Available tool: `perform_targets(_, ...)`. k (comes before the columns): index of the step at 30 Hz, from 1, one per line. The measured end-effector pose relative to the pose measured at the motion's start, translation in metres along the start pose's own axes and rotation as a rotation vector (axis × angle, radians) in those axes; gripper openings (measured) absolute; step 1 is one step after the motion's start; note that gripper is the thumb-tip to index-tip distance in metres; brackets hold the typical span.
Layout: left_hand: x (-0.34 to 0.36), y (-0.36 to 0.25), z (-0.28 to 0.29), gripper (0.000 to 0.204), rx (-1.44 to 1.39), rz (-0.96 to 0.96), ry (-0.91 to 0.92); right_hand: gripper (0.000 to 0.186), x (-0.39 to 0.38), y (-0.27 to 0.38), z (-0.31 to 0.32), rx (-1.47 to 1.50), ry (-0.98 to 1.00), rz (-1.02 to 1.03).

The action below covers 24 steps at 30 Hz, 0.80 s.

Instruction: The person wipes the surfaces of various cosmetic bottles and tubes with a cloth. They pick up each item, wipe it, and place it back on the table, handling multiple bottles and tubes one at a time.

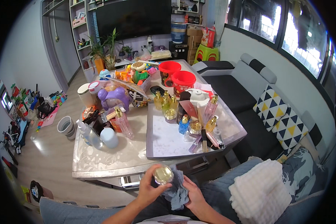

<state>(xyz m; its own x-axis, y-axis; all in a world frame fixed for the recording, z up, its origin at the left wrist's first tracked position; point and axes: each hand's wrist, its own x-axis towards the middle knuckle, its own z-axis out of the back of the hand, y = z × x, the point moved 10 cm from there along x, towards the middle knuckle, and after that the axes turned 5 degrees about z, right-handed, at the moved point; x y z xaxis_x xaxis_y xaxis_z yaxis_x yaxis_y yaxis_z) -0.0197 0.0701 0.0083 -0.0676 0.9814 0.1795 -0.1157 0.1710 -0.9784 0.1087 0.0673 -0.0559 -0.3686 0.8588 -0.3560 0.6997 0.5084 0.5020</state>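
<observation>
Head view: the underside of the jar (163, 174) is being hidden behind its own gold top, and part of its rim is being covered by the left hand (150, 187). Any marking on the top is being washed out by glare and cannot be made out. The fingertips of the right hand (193, 193) are being partly lost among the folds of the cloth (178, 191), and both forearms are being cut off by the lower edge.

A round, shiny gold face with a pale, glassy rim is being shown by the jar. The cloth is being seen as grey-blue, crumpled and soft.

The jar is being gripped by its sides between the thumb and fingers of the left hand, the gold face being turned toward the camera. The cloth is being held bunched by the right hand, just beside the jar and hanging below it. Both are being held before the near edge of the table (97, 161), with the tray (163, 139) lying beyond.
</observation>
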Motion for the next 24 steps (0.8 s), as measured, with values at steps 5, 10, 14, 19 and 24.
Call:
perform_targets(5,-0.001,-0.016,-0.018,0.068,0.144,-0.135,0.092,0.039,0.012,-0.017,0.011,0.125,-0.056,-0.077)
perform_targets(10,-0.001,-0.03,-0.006,0.067,0.27,-0.169,0.04,0.039,0.01,-0.02,0.0,0.006,-0.027,-0.077)
perform_targets(14,-0.007,-0.042,0.008,0.066,0.274,-0.254,-0.025,0.038,0.006,-0.021,-0.001,-0.071,-0.02,-0.044)
perform_targets(19,-0.014,-0.037,0.078,0.066,0.221,-0.113,-0.342,0.041,-0.003,0.002,-0.007,-0.116,0.075,0.062)
perform_targets(24,-0.04,-0.029,0.199,0.062,0.278,-0.084,-0.863,0.043,0.0,0.015,0.02,-0.09,0.08,0.174)
